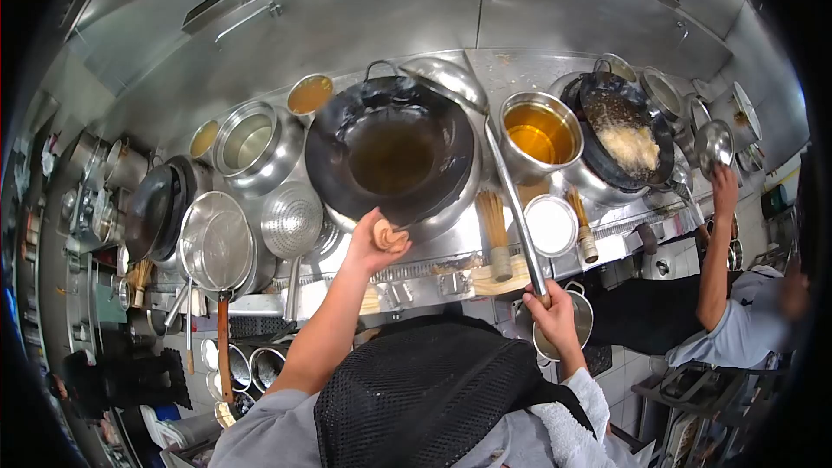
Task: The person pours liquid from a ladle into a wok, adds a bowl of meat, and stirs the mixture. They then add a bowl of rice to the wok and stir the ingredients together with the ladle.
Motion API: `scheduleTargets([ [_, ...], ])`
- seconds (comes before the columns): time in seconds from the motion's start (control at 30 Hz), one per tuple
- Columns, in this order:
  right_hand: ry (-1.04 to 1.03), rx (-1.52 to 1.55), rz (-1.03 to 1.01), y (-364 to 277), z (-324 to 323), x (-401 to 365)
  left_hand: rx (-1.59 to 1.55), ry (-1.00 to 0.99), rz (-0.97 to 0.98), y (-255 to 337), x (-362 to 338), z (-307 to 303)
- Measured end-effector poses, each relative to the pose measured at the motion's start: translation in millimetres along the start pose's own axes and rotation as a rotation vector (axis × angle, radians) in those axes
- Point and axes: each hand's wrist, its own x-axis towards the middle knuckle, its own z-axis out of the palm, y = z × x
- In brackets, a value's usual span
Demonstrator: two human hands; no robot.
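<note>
A large black wok (pixel 325 143) with dark liquid in its bottom sits on the stove in front of me. At its near rim, my left hand (pixel 380 241) is closed around a folded tan thing (pixel 391 237) that looks like a cloth. Whether those fingers also grip the wok's near edge or handle is hidden. My right hand (pixel 555 319) is wrapped round the end of a long-handled ladle (pixel 510 182). The ladle's wide metal bowl (pixel 446 80) lies over the wok's far right rim.
Right of the wok stand a pot of amber oil (pixel 542 132), a white-filled bowl (pixel 551 225) and bamboo brushes (pixel 498 243). A co-worker's hand (pixel 724 186) holds a ladle beside a frying wok (pixel 628 121). Strainers (pixel 217 238) and a perforated skimmer (pixel 292 218) lie left.
</note>
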Motion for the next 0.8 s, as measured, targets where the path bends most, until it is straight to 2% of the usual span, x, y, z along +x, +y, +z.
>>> scheduleTargets([
  [0.03, 0.003, -0.008, -0.01, -1.9, -5.7, -0.6, 0.011, 0.075, 0.089, -6.0, -18.2, 12.6],
  [0.1, -0.012, 0.044, 0.013, 5.5, -12.4, 1.0, 0.085, 0.025, 0.127, -4.6, -1.5, -2.4],
  [0.13, -0.01, 0.063, 0.003, 13.6, -10.2, 3.6, 0.037, 0.066, 0.045, -1.3, 20.3, -9.9],
  [0.17, -0.008, 0.082, -0.008, 19.4, -6.5, 5.3, 0.039, 0.065, 0.046, 0.5, 44.5, -25.3],
  [0.23, -0.042, 0.081, 0.016, 14.9, -0.1, 6.3, 0.098, -0.058, 0.081, 1.9, 79.4, -46.7],
  [0.27, -0.075, 0.08, 0.044, 9.7, 6.0, 6.1, 0.108, -0.007, 0.214, -12.2, 67.6, -34.0],
  [0.3, -0.07, 0.083, 0.038, 1.3, 12.6, 2.3, 0.113, -0.014, 0.215, -15.9, 51.8, -26.8],
  [0.37, -0.197, 0.238, 0.138, -20.7, 23.8, -6.3, 0.035, -0.033, 0.23, -17.6, 29.6, -22.2],
  [0.43, -0.278, 0.288, 0.12, -29.9, 35.4, -14.1, 0.02, 0.002, 0.24, -17.7, 4.2, -24.1],
  [0.5, -0.346, 0.513, 0.26, -58.5, 52.0, -24.8, 0.04, -0.02, 0.21, -13.4, -20.4, -29.6],
  [0.7, -0.435, 0.603, 0.365, -102.5, 95.6, -51.3, 0.061, -0.087, 0.106, 5.6, -106.6, -45.6],
  [0.8, -0.467, 0.802, 0.445, -122.2, 122.7, -69.1, 0.063, -0.134, 0.09, 20.8, -151.0, -58.6],
])
